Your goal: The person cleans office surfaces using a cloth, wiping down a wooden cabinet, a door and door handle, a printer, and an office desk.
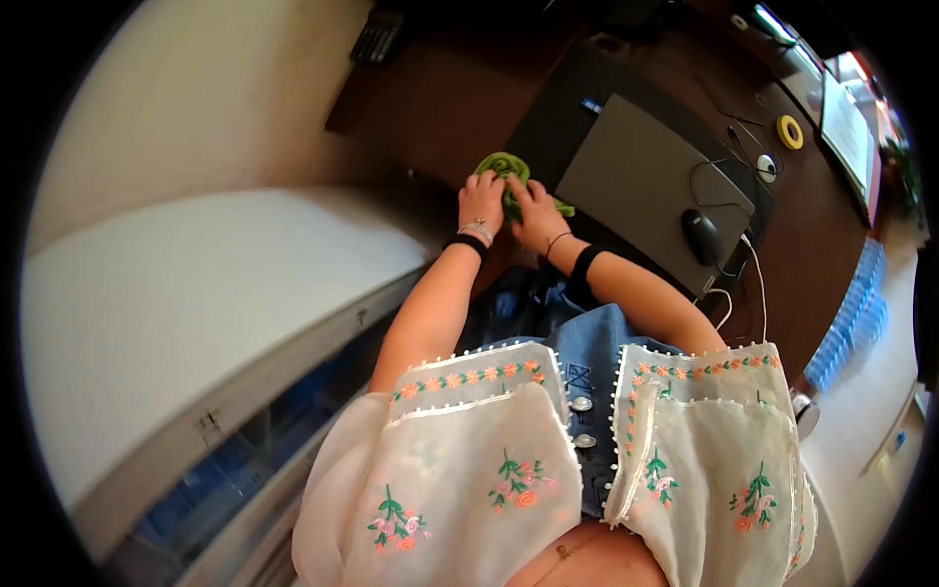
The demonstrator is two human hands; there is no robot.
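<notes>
A crumpled green cloth [504, 168] lies at the near left edge of the dark desk mat [559, 110], bunched under both hands. My left hand [481, 203] has its fingers curled onto the cloth's left side. From the right, my right hand [533, 213] grips the same cloth, part of which sticks out beyond it toward the laptop. The closed grey laptop [636, 176] rests on the mat just right of my hands. A black mouse [700, 237] sits on the laptop's lid near its right corner.
The brown desk [807, 254] carries cables, a yellow tape roll [789, 132] and a white round item [766, 168]. A black phone [378, 37] is at the top left. A white countertop [225, 284] runs along the left. Blue patterned material [851, 318] hangs at the right.
</notes>
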